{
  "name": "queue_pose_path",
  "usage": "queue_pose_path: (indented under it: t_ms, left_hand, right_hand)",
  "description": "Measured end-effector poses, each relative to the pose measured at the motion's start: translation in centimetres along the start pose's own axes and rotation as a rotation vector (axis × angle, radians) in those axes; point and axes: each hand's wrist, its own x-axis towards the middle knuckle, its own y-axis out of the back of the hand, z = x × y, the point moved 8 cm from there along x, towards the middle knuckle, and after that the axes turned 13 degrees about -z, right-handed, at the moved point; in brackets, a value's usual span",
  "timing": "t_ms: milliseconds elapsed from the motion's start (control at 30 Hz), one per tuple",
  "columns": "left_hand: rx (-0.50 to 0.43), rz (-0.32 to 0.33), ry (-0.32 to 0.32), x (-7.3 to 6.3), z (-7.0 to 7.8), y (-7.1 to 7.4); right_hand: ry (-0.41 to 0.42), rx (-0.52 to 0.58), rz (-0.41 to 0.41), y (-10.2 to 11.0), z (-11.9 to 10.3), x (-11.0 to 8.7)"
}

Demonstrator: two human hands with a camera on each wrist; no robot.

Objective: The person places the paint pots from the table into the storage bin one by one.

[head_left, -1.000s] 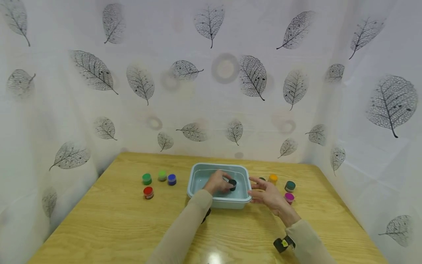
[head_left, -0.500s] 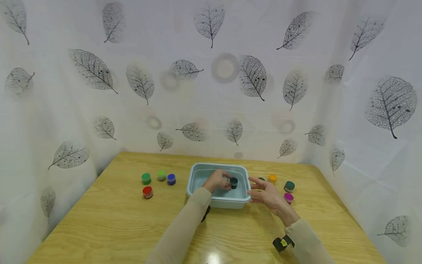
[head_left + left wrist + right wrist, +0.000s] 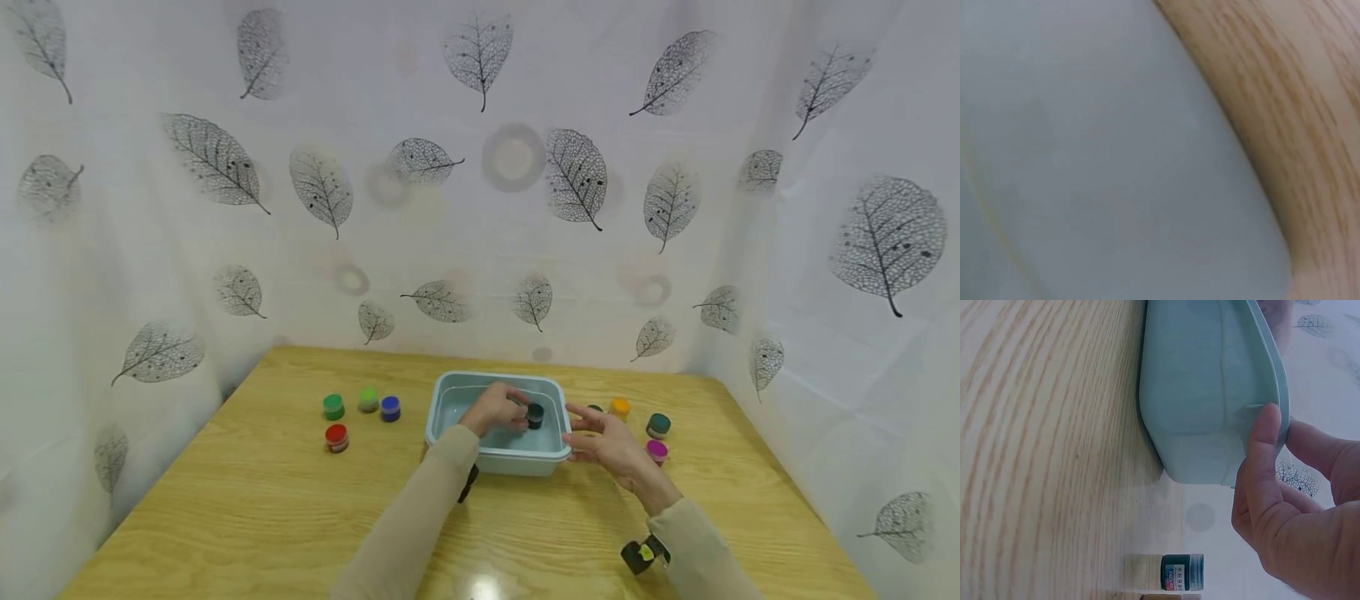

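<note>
A pale blue-green plastic basin [image 3: 442, 417] stands on the wooden table. Inside it, toward the right end, a small black-lidded paint jar [image 3: 535, 417] sits upright. My left hand [image 3: 495, 408] reaches into the basin just left of that jar, its fingers loosely spread and a small gap showing at the jar's side. My right hand [image 3: 611, 446] is at the basin's right end. In the right wrist view its fingers [image 3: 1264, 440] pinch the basin's rim, one on the outer wall and another over the edge. The left wrist view shows only the basin's outer wall [image 3: 1116, 156].
Left of the basin stand green [image 3: 333, 407], light green [image 3: 368, 399], blue [image 3: 390, 408] and red [image 3: 337, 437] paint jars. To its right are orange [image 3: 619, 407], dark green [image 3: 658, 425] and magenta [image 3: 657, 451] jars, plus another mostly behind my right hand. A leaf-print curtain [image 3: 480, 242] surrounds the table.
The black-lidded jar has shifted slightly right in the basin, and my left fingers have let go and drawn back a little to the left. My right hand stays at the rim.
</note>
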Motion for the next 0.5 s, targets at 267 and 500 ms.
queue_pose_path:
  t_ms: [267, 500]
  left_hand:
    - [-0.071, -0.014, -0.103, -0.8, 0.6, 1.5]
    - [0.040, -0.035, -0.102, -2.0, 1.6, 2.4]
  right_hand:
    - [-0.004, 0.001, 0.001, 0.0, 0.0, 0.1]
    - [-0.002, 0.010, -0.002, -0.1, 0.0, 0.2]
